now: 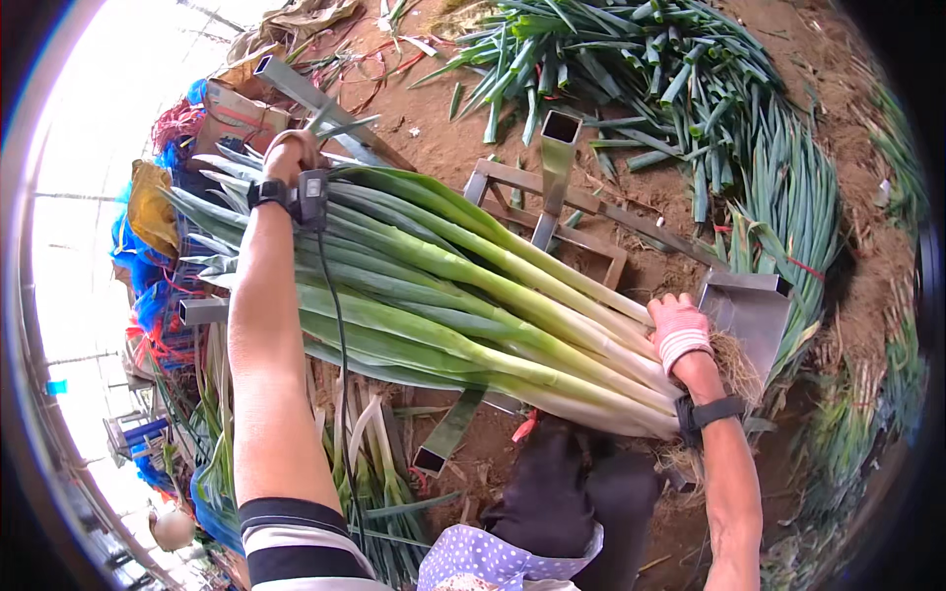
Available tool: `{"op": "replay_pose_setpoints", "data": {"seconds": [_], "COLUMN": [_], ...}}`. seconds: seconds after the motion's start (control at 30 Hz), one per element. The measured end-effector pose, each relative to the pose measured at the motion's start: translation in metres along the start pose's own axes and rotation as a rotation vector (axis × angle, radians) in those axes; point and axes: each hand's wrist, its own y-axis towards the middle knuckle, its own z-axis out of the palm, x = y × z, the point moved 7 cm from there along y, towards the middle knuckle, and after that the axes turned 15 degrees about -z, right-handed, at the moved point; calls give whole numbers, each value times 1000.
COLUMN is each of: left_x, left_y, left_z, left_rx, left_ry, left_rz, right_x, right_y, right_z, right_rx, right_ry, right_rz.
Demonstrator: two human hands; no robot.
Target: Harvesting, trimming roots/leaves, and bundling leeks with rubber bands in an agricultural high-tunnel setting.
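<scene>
Here a thick bundle of leeks (443, 295) lies across a metal frame (562, 148) of square tubes that stands on bare brown soil (443, 138). The white shanks point toward the frame's right end, where their roots meet an upright metal stop plate (749, 315); the green leaves fan out over the frame's left end.

The left hand (288, 153) is stretched out over the leafy end, its fingers curled down onto the leaves near the far left corner of the frame; how tightly it grips cannot be told from this angle. A black wrist strap with a small device (301, 195) sits on that arm, and a thin black cable (340, 394) runs back along the forearm.

The right hand (678, 330), in a pink and white work glove, is closed over the white ends of the bundle just beside the stop plate, pressing on the top stalks. A black band (711, 414) circles that wrist.

Under the frame's near edge lie loose trimmed leaves (365, 443). Beyond the far edge of the frame a heap of cut leek tops (631, 69) covers the soil, and more green stalks (788, 197) lie to the right of the plate. Blue and orange bags (148, 217) are piled past the frame's left end.
</scene>
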Motion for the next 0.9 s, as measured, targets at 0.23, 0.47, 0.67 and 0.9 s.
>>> {"op": "replay_pose_setpoints", "data": {"seconds": [0.23,0.47,0.67,0.9], "left_x": [-81,-112,-242,-274], "left_y": [-27,-58,-145,-250], "left_z": [107,-73,37,219], "left_rx": [-432,-815,-382,417], "left_ry": [267,719,394,1047], "left_rz": [322,625,368,646], "right_x": [-40,3,-12,-11], "right_y": [-12,11,1,-1], "right_z": [25,1,8,11], "right_rx": [89,-82,-76,-66], "right_ry": [-108,33,-42,-2], "right_rz": [128,-58,-39,-2]}}
